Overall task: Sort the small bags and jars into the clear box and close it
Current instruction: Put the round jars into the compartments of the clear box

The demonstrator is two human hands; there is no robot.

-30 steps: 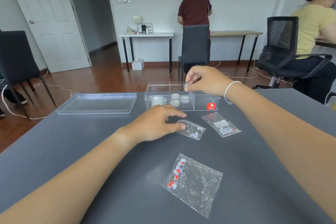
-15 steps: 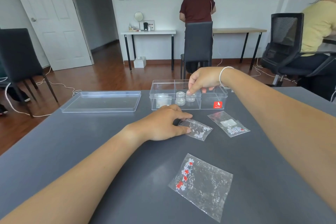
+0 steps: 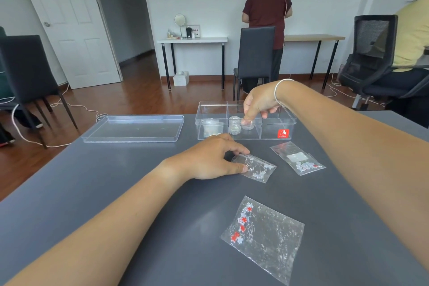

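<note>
The right hand (image 3: pixel 259 105) had dipped from above the clear box (image 3: pixel 245 119) into its middle compartment, fingertips pinching a small jar (image 3: pixel 248 124). The left hand (image 3: pixel 212 158) stayed pinched on a small bag (image 3: pixel 254 167) lying on the table (image 3: pixel 116 183).

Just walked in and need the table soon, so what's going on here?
A person is sorting small bags and jars into a clear box on the grey table. The right hand reaches into the box's middle compartment, fingertips on a jar beside another jar. The left hand pinches a small bag lying on the table. Two more bags are out on the table, and the lid lies to the box's left, so the box is open.
</note>
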